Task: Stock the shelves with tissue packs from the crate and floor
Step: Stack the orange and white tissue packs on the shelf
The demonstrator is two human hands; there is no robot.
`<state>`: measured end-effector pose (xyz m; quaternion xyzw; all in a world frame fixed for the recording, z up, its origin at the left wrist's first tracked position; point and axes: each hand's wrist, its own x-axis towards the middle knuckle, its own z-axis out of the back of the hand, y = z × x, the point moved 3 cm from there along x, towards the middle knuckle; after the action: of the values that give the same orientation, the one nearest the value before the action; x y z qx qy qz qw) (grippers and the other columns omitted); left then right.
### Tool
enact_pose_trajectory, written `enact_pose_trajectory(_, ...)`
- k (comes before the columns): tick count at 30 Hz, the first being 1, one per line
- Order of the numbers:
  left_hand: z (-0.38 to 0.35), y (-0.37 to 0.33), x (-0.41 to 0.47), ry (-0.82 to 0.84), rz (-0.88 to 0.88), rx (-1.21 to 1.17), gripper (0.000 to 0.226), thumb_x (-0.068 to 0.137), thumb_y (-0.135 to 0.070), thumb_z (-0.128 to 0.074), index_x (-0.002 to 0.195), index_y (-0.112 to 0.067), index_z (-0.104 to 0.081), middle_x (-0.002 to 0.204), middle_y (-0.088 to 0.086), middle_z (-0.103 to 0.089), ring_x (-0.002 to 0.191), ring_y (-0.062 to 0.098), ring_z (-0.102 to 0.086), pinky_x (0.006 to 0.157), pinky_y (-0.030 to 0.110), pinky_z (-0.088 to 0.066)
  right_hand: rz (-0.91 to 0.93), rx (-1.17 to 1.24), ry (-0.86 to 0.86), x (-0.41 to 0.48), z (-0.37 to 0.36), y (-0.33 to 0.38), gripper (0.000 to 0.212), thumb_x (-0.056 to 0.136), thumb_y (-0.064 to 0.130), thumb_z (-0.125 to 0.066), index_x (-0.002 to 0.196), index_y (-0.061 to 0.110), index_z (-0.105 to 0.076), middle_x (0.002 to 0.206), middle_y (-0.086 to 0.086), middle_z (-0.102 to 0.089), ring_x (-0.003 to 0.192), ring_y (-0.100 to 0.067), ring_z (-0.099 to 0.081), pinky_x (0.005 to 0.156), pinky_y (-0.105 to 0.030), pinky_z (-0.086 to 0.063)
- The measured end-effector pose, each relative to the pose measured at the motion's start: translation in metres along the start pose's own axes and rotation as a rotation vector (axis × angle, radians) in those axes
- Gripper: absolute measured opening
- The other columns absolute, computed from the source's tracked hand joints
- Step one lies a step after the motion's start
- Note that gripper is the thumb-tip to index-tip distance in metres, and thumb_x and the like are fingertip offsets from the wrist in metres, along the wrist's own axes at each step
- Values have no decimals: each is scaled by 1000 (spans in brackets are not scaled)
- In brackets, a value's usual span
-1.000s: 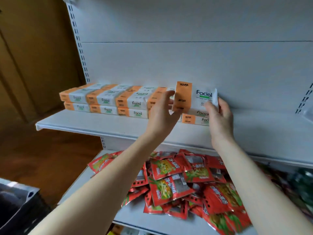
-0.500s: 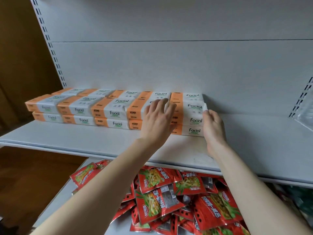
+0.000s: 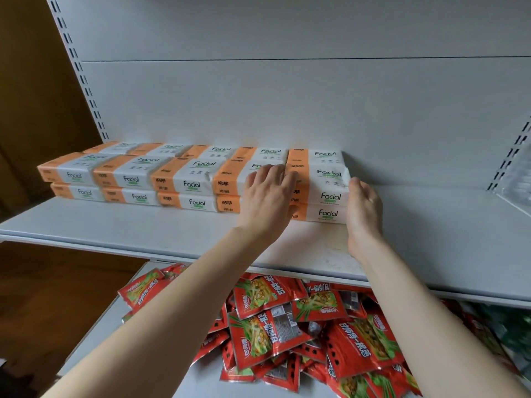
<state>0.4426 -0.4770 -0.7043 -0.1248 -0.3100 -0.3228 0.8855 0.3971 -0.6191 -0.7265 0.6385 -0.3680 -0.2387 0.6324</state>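
Packs (image 3: 189, 179) sat stacked on the shelf (image 3: 431, 225). My left hand (image 3: 267, 202) lay flat on them; my right hand (image 3: 363, 216), open, touched their end.

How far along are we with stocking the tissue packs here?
Done: packs stand two high, two rows deep, along the left part of the shelf. In hand: left hand lies flat on the rightmost stack, right hand presses its end. Left: shelf space to the right holds no packs; how many remain cannot be seen.
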Motion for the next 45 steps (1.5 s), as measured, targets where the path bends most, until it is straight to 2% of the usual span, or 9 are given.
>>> enact_pose_trajectory(3,6,-1,-6,-21,27,-34,56,57,-28,-85,105,-8,-64,109,12,-65,101,34,-60,85,37,-37,54,-4,-88,-5,1,1,11,92,20,-48,85,12,-52,70,7,-47,65,-11,-42,60,-23,-35)
enact_pose_trajectory(7,20,-2,-19,-85,67,-157,41,77,-25,-63,112,-4,-62,112,16,-64,106,39,-57,88,44,-44,129,-10,-140,-28,3,9,24,90,14,-50,113,10,-58,111,0,-56,101,-9,-49,88,-21,-39)
enact_pose_trajectory(11,39,6,-53,-160,114,-287,44,82,-36,-45,108,-5,-64,105,11,-67,98,32,-61,84,35,-47,333,40,-53,-83,-8,25,16,91,7,-50,100,19,-56,115,-3,-58,109,-11,-53,84,-7,-40)
enact_pose_trajectory(17,82,70,-131,-106,299,-382,39,84,-33,-49,111,-10,-63,109,4,-65,104,23,-57,84,22,-38,441,33,327,-189,-87,22,9,86,18,-50,91,22,-56,93,7,-61,95,-16,-60,87,-28,-49)
enact_pose_trajectory(25,158,209,-277,45,561,-185,20,84,-17,-59,102,-9,-66,96,5,-67,93,22,-59,79,32,-46,300,-14,887,-346,-218,-10,13,90,9,-53,89,21,-58,83,19,-56,84,-3,-55,74,-9,-43)
enact_pose_trajectory(30,198,291,-381,69,774,-137,19,86,-16,-57,102,-9,-66,93,3,-67,86,17,-61,73,23,-44,288,-102,1165,-455,-295,-32,12,91,14,-51,97,18,-61,86,13,-57,85,-3,-53,68,0,-39)
enact_pose_trajectory(37,192,385,-520,632,1083,-148,26,89,-30,-55,106,-9,-59,101,4,-63,94,21,-58,73,25,-41,-4,-589,1663,-579,-383,-99,16,94,19,-46,102,16,-60,100,-1,-59,99,-18,-59,86,-32,-51)
enact_pose_trajectory(42,167,428,-605,894,1451,-180,26,90,-28,-53,72,-10,-50,71,1,-50,61,14,-47,52,23,-39,4,-1017,1985,-639,-410,-150,18,95,12,-39,84,10,-53,78,-3,-52,71,-16,-58,57,-25,-45)
enact_pose_trajectory(45,152,437,-661,875,1727,-159,31,91,-26,-47,104,-3,-62,102,9,-62,92,26,-58,77,32,-50,45,-1191,2095,-657,-424,-176,27,95,6,-39,68,9,-42,65,-5,-44,57,-13,-51,49,-23,-37)
